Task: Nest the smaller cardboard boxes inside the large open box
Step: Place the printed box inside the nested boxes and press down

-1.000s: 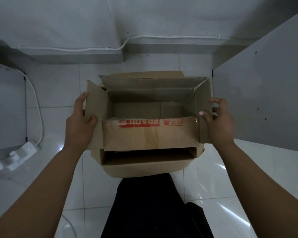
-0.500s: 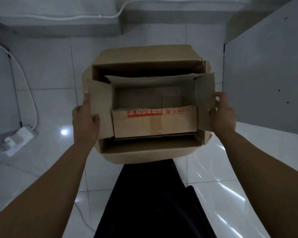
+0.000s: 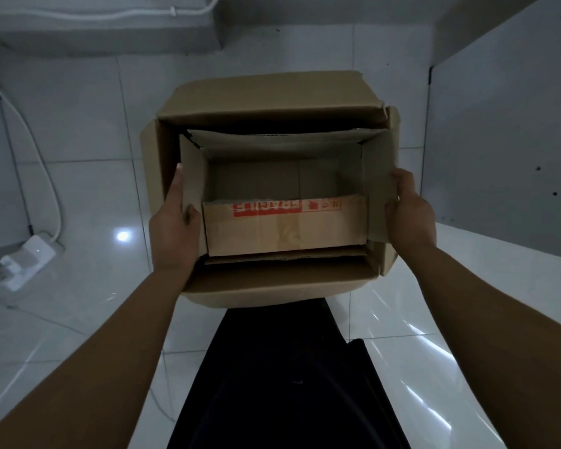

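Note:
A large open cardboard box (image 3: 266, 92) stands on the white tiled floor in front of me. Inside it sits a smaller open cardboard box (image 3: 285, 231) whose near flap carries a red FRAGILE strip. My left hand (image 3: 175, 218) grips the smaller box's left flap, thumb inside. My right hand (image 3: 408, 212) grips its right flap. The smaller box is sunk within the large box's walls; its bottom is hidden.
A white power strip (image 3: 26, 257) and its cable (image 3: 42, 163) lie on the floor at the left. A grey panel (image 3: 506, 140) stands at the right. My dark trousers (image 3: 282, 377) fill the lower middle. A wall base with a white conduit (image 3: 110, 14) runs along the back.
The smaller box has gone down from above the large box into it, both hands holding its side flaps throughout. The view has tilted further down.

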`<state>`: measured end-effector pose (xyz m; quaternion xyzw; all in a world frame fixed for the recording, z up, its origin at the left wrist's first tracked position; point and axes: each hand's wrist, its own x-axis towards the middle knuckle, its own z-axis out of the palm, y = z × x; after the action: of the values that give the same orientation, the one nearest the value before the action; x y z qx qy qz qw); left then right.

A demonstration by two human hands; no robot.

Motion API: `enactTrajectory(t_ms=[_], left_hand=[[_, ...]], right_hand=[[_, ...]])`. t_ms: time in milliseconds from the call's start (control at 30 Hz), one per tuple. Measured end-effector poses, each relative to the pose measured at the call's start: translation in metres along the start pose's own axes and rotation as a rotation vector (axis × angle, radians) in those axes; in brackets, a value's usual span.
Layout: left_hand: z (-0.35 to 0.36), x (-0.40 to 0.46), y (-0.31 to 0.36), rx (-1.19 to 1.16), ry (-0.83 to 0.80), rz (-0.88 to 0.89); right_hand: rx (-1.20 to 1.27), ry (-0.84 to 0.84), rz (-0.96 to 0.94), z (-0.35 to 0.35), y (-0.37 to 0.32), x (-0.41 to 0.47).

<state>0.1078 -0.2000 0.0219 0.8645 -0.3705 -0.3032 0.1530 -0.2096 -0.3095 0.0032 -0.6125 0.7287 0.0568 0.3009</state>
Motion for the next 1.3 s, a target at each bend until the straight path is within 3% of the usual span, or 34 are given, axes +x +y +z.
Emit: enactTrajectory(t_ms=[233, 433, 833, 967, 1067, 1167, 1300], left_hand=[[0.005, 0.011, -0.004, 0.051, -0.092, 0.015], [-0.003, 0.019, -0.037, 0.641, -0.108, 0.217], [0.008, 0.015, -0.053, 1.016, -0.250, 0.321], [0.019, 0.015, -0.042, 1.068, -0.271, 0.402], [0.035, 0.022, -0.030, 0.875, -0.353, 0.492], [0.054, 0.032, -0.017, 0.728, -0.477, 0.490], [0.080, 0.032, -0.008, 1.048, -0.444, 0.504]], right_hand=[[-0.015, -0.015, -0.110, 0.001, 0.008, 0.007], [-0.268, -0.054, -0.174, -0.001, 0.011, 0.015], [-0.660, -0.053, -0.178, 0.016, 0.003, 0.013], [-0.596, 0.041, -0.183, 0.024, -0.008, 0.007], [-0.485, 0.141, -0.270, 0.032, -0.023, 0.003], [-0.398, 0.129, -0.386, 0.044, -0.041, -0.001], [-0.331, 0.048, -0.490, 0.058, -0.059, 0.003]])
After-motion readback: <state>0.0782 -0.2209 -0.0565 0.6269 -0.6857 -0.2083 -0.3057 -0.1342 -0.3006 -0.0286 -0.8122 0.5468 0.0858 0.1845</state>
